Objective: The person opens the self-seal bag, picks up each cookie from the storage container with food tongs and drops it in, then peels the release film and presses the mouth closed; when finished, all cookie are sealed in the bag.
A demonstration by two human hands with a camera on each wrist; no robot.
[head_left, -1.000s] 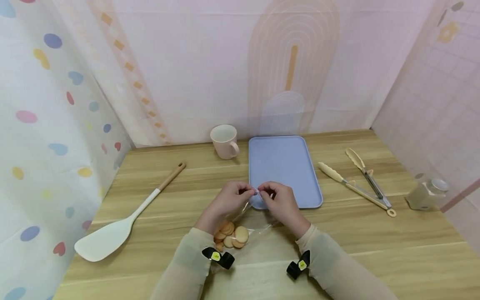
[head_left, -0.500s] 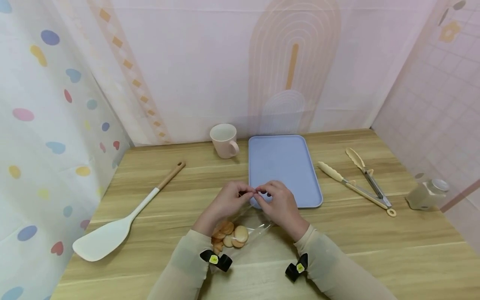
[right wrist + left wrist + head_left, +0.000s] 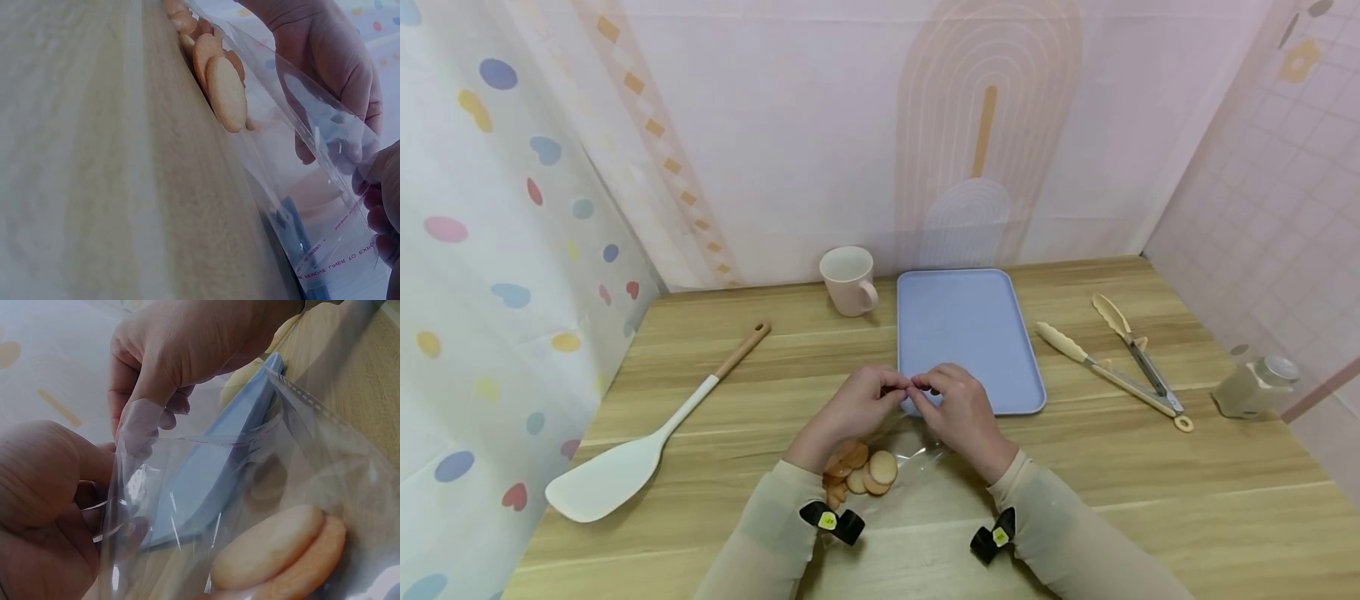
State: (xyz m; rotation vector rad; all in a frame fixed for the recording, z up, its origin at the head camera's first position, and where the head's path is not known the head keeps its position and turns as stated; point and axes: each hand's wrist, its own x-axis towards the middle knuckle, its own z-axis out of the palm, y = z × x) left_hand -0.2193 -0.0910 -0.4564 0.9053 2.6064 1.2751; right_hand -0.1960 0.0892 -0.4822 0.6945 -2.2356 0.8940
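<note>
A clear plastic bag (image 3: 312, 206) with several round, pale golden cookies (image 3: 882, 468) inside lies in front of me on the wooden table. My left hand (image 3: 861, 404) pinches the bag's top edge between thumb and fingers. Beside it, fingertips touching or nearly so, my right hand (image 3: 958, 412) pinches the same edge. Red print runs along the bag's mouth in the right wrist view. The left wrist view shows the film stretched near both hands, with two cookies (image 3: 269, 550) close to the camera. What exactly sits between the fingertips is hidden.
A blue tray (image 3: 962, 333) lies just behind my hands, with a pink mug (image 3: 847, 287) to its left. On the left rests a white spatula (image 3: 617, 475) with a wooden handle. Cream tongs (image 3: 1120, 379) and a glass jar (image 3: 1255, 387) are at the right.
My fingertips have come together at the bag's edge; a small gap showed between them a second ago. Since half a second ago the hands have barely moved.
</note>
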